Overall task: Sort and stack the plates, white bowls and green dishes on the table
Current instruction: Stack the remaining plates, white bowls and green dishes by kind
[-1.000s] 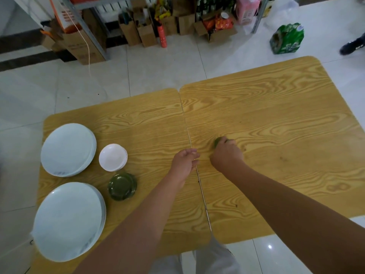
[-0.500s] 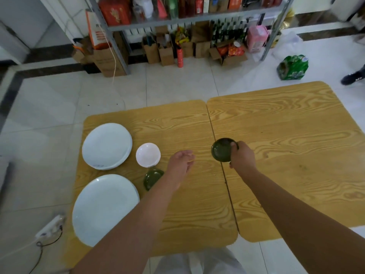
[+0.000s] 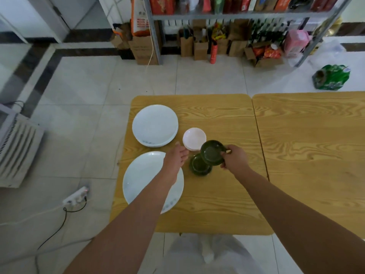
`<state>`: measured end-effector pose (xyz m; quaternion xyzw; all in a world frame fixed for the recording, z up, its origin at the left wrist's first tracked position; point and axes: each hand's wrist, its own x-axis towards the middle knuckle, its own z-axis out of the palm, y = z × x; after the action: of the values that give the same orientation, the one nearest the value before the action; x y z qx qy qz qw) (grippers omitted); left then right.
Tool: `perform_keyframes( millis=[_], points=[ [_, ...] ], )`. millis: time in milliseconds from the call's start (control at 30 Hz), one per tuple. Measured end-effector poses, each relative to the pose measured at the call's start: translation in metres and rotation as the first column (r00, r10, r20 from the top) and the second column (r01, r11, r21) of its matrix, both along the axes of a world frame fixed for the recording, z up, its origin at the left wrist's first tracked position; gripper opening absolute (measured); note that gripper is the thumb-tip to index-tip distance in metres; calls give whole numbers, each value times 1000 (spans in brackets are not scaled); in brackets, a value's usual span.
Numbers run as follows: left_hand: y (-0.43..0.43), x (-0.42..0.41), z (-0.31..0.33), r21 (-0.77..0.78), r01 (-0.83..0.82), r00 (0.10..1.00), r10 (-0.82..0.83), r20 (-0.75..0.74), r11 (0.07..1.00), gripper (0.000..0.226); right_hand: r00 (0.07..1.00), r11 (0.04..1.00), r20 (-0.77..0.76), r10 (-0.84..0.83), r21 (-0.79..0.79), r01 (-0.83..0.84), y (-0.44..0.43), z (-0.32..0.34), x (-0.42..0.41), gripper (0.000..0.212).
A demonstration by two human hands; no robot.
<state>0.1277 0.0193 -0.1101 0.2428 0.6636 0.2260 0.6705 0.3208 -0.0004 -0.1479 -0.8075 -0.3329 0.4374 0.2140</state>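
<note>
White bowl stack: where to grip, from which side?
Probably pinch the white bowl stack at its upturned rim from the far-right side: bare table there, while the plates crowd its left and the held green dish overlaps its near edge.

metal shelf [image 3: 233,16] above boxes [image 3: 199,47]; power strip [image 3: 76,196] on floor

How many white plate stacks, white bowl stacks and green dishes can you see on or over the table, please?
White plate stacks: 2
White bowl stacks: 1
Green dishes: 2, one in the right hand
Total: 5
</note>
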Motion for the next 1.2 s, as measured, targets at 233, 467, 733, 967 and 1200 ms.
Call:
perform_keyframes(
  millis=[233, 467, 733, 967, 1200],
  points=[
    [0, -14, -10, -46, 29, 999, -27, 36, 999, 51, 997, 997, 37, 63, -57, -61, -7, -28, -30, 33],
    [1, -19, -22, -57, 56, 998, -55, 26, 997, 48, 988, 994, 121, 95, -60, -88, -9, -40, -38, 29],
    [2, -10, -27, -82, 101, 993, -105, -49, 992, 42, 989, 994, 127, 78, -81, -68, -11, -48, -40, 41],
    [8, 13, -32, -135, 80, 975, -106, -195, 988, 51, 990, 994, 115, 86, -80, -77, -10, -43, -37, 51],
    [8, 27, -33, -168, 94, 973, -126, -195, 981, 52, 995, 998, -77, -60, -36, 58, -6, -33, -43, 47]
  ],
)
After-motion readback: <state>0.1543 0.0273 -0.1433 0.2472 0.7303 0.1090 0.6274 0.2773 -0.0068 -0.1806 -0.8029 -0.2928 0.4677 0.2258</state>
